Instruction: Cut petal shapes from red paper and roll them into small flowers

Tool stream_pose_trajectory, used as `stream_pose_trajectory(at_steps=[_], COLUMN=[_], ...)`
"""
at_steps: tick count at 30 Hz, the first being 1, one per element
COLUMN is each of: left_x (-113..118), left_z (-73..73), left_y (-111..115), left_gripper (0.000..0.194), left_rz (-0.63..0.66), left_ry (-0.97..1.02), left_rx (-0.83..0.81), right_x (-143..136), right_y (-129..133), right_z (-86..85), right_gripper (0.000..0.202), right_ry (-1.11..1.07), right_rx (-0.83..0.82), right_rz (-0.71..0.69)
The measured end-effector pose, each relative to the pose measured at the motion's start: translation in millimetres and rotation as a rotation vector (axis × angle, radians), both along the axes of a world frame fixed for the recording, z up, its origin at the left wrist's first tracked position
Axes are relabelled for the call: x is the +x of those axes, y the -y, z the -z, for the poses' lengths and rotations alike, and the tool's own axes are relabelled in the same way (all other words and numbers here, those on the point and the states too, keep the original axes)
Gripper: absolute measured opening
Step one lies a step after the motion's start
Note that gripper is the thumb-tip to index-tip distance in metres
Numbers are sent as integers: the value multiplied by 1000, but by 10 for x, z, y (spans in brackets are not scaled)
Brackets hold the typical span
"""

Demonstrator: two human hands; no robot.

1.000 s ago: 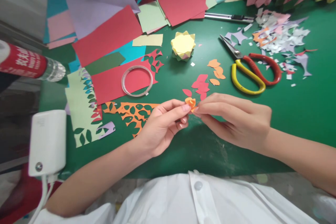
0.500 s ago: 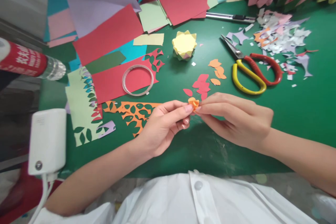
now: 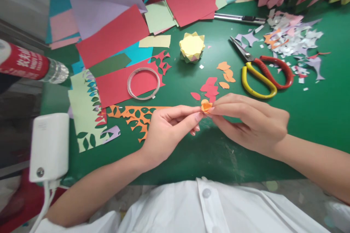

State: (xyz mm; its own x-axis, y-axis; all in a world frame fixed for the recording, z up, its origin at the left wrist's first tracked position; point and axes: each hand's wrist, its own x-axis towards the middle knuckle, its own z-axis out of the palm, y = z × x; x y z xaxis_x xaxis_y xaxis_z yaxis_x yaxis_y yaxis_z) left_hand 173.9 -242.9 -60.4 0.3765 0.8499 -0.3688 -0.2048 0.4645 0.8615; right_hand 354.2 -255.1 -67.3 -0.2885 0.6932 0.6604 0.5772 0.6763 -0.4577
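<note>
A small orange paper flower (image 3: 206,105) with cupped petals is pinched between my two hands above the table's front. My left hand (image 3: 171,131) grips its left side between thumb and forefinger. From the right, the fingertips of my right hand (image 3: 248,125) close on its other side. Just beyond the flower lie several loose red paper petals (image 3: 210,86). Several orange petals (image 3: 226,72) are scattered behind those. Farther back stands a yellow folded-paper piece (image 3: 192,46) with a pointed rim.
Scissors (image 3: 254,63) lie open at right, near a heap of paper scraps (image 3: 295,38). A cutter knife (image 3: 240,18) rests at the back. At left are a tape roll (image 3: 129,83), cut-out orange paper (image 3: 136,118), a bottle (image 3: 30,63) and a white power bank (image 3: 49,147).
The flower has moved slightly right and turned, so its cupped opening shows more. My left forefinger has straightened along its side, and both hands have shifted a little right.
</note>
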Motion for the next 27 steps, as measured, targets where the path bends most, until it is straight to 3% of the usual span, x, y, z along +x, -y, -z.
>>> stream_pose_trajectory(at_steps=[3, 10, 27], left_x=[-1, 21, 19], left_z=[5, -11, -27], left_y=[14, -16, -36], left_gripper=[9, 8, 6], left_rz=[-13, -13, -19], left_ry=[-21, 73, -4], left_rx=[29, -75, -110], right_x=[-3, 6, -24], right_y=[2, 1, 29], right_z=[4, -8, -14], right_gripper=[17, 19, 18], right_ry=[-13, -51, -23], right_rx=[2, -15, -41], right_rz=[4, -24, -47])
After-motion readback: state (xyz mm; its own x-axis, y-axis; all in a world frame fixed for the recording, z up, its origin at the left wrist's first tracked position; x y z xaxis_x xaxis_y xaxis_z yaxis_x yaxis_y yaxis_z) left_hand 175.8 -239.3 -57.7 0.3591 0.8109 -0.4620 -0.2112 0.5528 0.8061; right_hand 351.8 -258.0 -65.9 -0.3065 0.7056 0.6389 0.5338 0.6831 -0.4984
